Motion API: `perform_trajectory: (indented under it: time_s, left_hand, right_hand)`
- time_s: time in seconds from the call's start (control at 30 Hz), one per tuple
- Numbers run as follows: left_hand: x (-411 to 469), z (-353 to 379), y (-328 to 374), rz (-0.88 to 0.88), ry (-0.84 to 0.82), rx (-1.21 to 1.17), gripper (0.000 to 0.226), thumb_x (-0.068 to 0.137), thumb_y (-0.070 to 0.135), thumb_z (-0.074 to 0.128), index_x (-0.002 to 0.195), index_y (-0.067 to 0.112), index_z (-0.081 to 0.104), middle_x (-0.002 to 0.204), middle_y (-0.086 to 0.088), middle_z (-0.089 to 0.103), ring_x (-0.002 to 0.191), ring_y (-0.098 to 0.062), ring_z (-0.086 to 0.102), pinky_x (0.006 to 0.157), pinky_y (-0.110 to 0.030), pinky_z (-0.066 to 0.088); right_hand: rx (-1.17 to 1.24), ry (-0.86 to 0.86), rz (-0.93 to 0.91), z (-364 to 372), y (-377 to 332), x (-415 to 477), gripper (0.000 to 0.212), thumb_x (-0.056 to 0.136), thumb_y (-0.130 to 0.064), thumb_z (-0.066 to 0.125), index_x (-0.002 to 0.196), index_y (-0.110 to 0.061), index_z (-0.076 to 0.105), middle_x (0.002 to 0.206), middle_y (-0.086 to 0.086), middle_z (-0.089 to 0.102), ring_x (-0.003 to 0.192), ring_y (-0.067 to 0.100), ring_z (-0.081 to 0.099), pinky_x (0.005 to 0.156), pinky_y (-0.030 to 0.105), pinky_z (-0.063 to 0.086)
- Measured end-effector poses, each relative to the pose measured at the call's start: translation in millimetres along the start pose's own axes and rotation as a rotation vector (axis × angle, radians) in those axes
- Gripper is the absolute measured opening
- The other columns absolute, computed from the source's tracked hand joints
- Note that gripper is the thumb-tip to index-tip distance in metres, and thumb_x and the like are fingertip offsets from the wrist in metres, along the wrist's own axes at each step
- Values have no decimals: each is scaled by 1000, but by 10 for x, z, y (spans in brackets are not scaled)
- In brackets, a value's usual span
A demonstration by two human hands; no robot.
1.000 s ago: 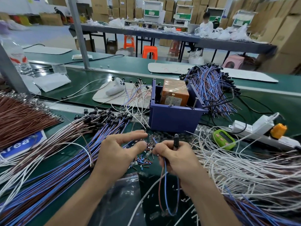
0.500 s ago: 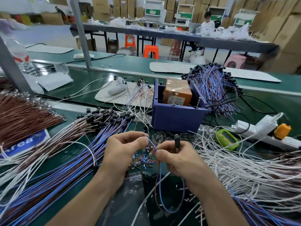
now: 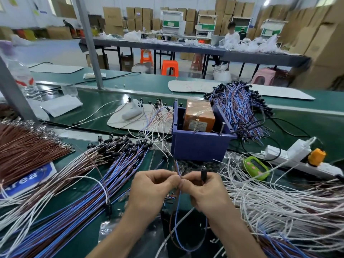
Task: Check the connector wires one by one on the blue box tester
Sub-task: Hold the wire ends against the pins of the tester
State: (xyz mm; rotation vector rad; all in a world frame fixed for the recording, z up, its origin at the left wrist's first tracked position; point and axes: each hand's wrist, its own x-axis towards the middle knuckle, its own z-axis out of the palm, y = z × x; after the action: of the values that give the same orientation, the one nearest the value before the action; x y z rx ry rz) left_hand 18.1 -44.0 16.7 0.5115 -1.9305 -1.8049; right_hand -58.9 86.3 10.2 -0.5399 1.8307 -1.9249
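We pinch the connector wire (image 3: 176, 218) between the curled fingertips of the left hand (image 3: 150, 190) and right hand (image 3: 206, 192), which meet at the wire; its black plug (image 3: 202, 176) stands above the right fingers. Just beyond the fingers the blue box tester (image 3: 199, 146) sits on the green bench (image 3: 96, 101); cardboard cartons (image 3: 325, 43) line the far wall

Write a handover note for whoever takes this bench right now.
Left hand: pinches the bare ends of one wire.
Right hand: holds the same wire, its black plug pointing up.
Blue box: just behind the hands; the wire is not yet on it.
Done: count cannot be told. One bundle lies at left, a second pile behind the box.
Left: test this wire, then the rest one by one.
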Motion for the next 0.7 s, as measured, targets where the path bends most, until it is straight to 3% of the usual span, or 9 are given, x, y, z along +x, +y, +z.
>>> perform_trajectory:
  time_s: [0.17, 0.27, 0.33, 0.43, 0.57, 0.7]
  left_hand:
    - [125, 170, 65, -139, 151, -178, 18, 87, 2, 76, 76, 16, 82, 76, -9, 79, 70, -18, 75, 67, -24, 59]
    - [285, 295, 164, -226, 246, -344, 14, 95, 7, 69, 82, 8, 75, 75, -14, 77, 64, -25, 74, 60, -30, 61]
    - [406, 381, 224, -220, 266, -318, 22, 96, 10, 69, 75, 12, 75, 64, -9, 73, 51, -17, 65, 50, -26, 56]
    - [551, 517, 272, -206, 272, -224, 29, 93, 15, 73, 65, 22, 78, 59, -5, 69, 46, -12, 57, 48, -27, 49]
    - [639, 654, 269, -120, 303, -61, 27, 91, 24, 74, 67, 35, 77, 59, 0, 72, 45, -11, 64, 52, -28, 52]
    - [634, 710, 253, -16, 291, 47, 28, 89, 25, 75, 69, 44, 75, 56, 6, 71, 44, -9, 66, 43, -16, 47]
  right_hand:
    - [5, 199, 20, -5, -57, 22, 13, 85, -5, 79, 75, -13, 80, 70, 12, 74, 48, 9, 60, 46, 17, 45]
    - [82, 359, 15, -129, -99, 61, 17, 92, -6, 71, 76, -12, 77, 74, 17, 75, 38, 19, 49, 40, 27, 43]
    - [195, 433, 34, -222, -130, 87, 17, 95, -7, 67, 80, -8, 74, 77, 16, 76, 33, 18, 41, 35, 26, 38]
    - [289, 466, 36, -285, -144, 106, 16, 96, -8, 65, 82, -5, 73, 75, 19, 74, 30, 14, 35, 32, 23, 30]
    - [311, 466, 30, -332, -123, 119, 21, 93, -10, 68, 74, -13, 77, 72, 19, 71, 31, 14, 33, 33, 19, 27]
    - [323, 475, 43, -368, -94, 156, 18, 92, -11, 70, 76, -14, 78, 71, 19, 71, 32, 14, 34, 32, 22, 29]
